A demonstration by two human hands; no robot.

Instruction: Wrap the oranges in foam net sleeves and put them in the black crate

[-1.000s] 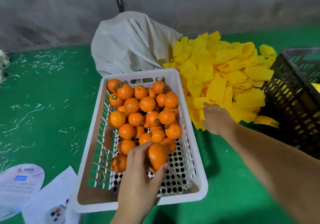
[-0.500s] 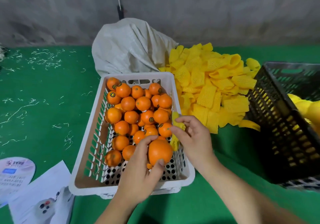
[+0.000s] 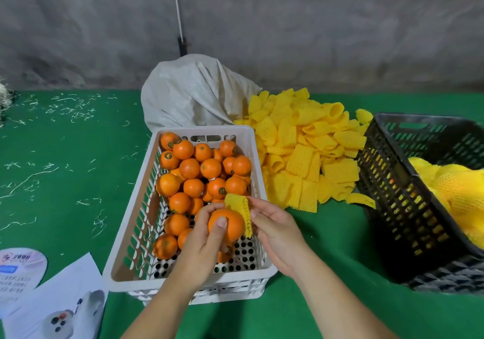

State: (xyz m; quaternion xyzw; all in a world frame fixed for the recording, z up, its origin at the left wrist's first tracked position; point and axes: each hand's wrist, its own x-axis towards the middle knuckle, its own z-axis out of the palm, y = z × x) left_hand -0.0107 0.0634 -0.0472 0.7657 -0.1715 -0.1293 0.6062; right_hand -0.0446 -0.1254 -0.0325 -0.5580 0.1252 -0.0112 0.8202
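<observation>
The left hand (image 3: 204, 244) grips one orange (image 3: 227, 224) above the near end of the white crate (image 3: 131, 268), thumb pressed on the fruit's front face and fingers curled round its far side. The right hand (image 3: 275, 230) pinches a yellow sleeve (image 3: 239, 209) between thumb and fingertips; the sleeve lies against the upper right side of the orange — touching it, not yet pulled over it. The white crate stands on a green surface (image 3: 65, 181) and holds a heap of bare oranges (image 3: 199, 171), several with small round stickers, piled toward its far end; the perforated floor shows at the near end. Just right of the white crate lies a loose pile of sleeves (image 3: 303, 152), reaching to the black crate (image 3: 398, 197). The black crate stands at the right edge of view and contains wrapped oranges (image 3: 455, 186) — yellow netted shapes against its far right side. A grey sack (image 3: 191, 95) sits behind the white crate, against a grey wall. Printed sheets (image 3: 52, 294) lie at lower left, and pale shreds are scattered over the green surface on the left.
</observation>
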